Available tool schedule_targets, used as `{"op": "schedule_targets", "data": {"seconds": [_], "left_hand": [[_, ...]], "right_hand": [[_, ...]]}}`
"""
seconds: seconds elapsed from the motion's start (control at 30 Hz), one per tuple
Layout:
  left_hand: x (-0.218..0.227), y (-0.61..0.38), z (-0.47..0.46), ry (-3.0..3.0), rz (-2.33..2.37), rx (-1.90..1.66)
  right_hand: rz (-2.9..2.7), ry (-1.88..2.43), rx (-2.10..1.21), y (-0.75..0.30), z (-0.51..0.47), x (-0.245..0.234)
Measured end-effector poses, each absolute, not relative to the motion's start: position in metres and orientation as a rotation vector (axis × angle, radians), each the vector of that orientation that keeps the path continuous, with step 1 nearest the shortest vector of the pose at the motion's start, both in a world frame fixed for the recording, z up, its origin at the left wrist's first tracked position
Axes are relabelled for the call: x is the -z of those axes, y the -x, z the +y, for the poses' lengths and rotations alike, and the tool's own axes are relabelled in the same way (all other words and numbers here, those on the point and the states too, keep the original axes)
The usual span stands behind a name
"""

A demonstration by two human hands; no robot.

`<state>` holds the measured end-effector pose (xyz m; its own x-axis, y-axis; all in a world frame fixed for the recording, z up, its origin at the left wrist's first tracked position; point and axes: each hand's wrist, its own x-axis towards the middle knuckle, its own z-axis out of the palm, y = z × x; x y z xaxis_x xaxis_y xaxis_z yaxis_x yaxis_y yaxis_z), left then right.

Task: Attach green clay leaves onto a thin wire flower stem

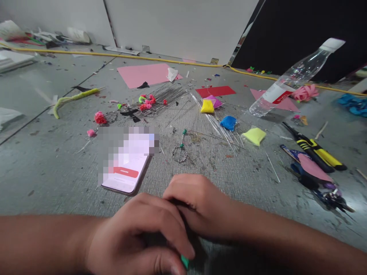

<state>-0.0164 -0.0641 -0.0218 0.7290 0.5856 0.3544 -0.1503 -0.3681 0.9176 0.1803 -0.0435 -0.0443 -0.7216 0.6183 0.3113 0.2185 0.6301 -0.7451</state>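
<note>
At the bottom of the view my left hand (140, 229) pinches a small green piece (185, 262), perhaps soft clay, between thumb and forefinger. My right hand (203, 202) rests against it with the fingers curled under; whatever they hold is hidden. Just beyond both hands lies a twisted wire ring (179, 154) with a short stem and green bits (184, 132) on it. A phone (126, 164) with its screen lit lies to the left of the ring. Small packets in yellow (207, 106), blue (228, 123) and pale lime (254, 136) are scattered farther off.
Loose thin wires (218, 128) spread across the middle. At right stand a tilted-looking plastic bottle (286, 86) and black-and-yellow tools (318, 151). Wire pieces with pink tufts (100, 117), a fuzzy yellow-green stem (73, 97) and pink paper (143, 75) lie farther back, before a yellow cord (160, 59).
</note>
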Motion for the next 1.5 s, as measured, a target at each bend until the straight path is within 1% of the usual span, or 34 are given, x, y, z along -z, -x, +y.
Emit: {"op": "schedule_targets", "data": {"seconds": [0.07,0.17,0.37,0.43,0.5,0.57,0.6,0.63,0.73,0.93,1.17,1.5], "left_hand": [[0.022,0.015,-0.063,-1.796,0.316,-0.776],[0.024,0.012,-0.061,-1.794,0.434,-0.778],[0.029,0.006,-0.057,-1.754,0.595,-0.773],[0.031,0.007,-0.057,-1.716,0.676,-0.757],[0.032,0.007,-0.058,-1.683,0.781,-0.731],[0.033,0.007,-0.06,-1.668,0.871,-0.722],[0.033,0.007,-0.061,-1.668,0.896,-0.732],[0.033,0.007,-0.061,-1.674,0.913,-0.748],[0.033,0.008,-0.063,-1.691,0.914,-0.827],[0.037,0.007,-0.063,-1.553,0.978,-0.894],[0.037,0.004,-0.064,-1.485,1.017,-0.883],[0.033,0.003,-0.062,-1.462,1.137,-0.91]], "right_hand": [[-2.305,0.655,-0.983,-0.181,-0.042,0.045],[-2.364,0.645,-0.977,-0.183,-0.037,0.049],[-2.447,0.594,-0.832,-0.187,-0.03,0.053],[-2.422,0.578,-0.708,-0.19,-0.028,0.05],[-2.327,0.598,-0.506,-0.197,-0.021,0.045],[-2.152,0.731,-0.28,-0.206,-0.009,0.044],[-2.067,0.855,-0.245,-0.211,-0.001,0.044],[-1.997,0.958,-0.246,-0.215,0.006,0.046],[-1.966,1.064,-0.301,-0.222,0.023,0.055],[-2.132,0.969,-0.331,-0.214,0.023,0.067],[-2.227,0.961,-0.367,-0.212,0.018,0.066],[-2.114,1.003,-0.63,-0.212,-0.004,0.054]]}}
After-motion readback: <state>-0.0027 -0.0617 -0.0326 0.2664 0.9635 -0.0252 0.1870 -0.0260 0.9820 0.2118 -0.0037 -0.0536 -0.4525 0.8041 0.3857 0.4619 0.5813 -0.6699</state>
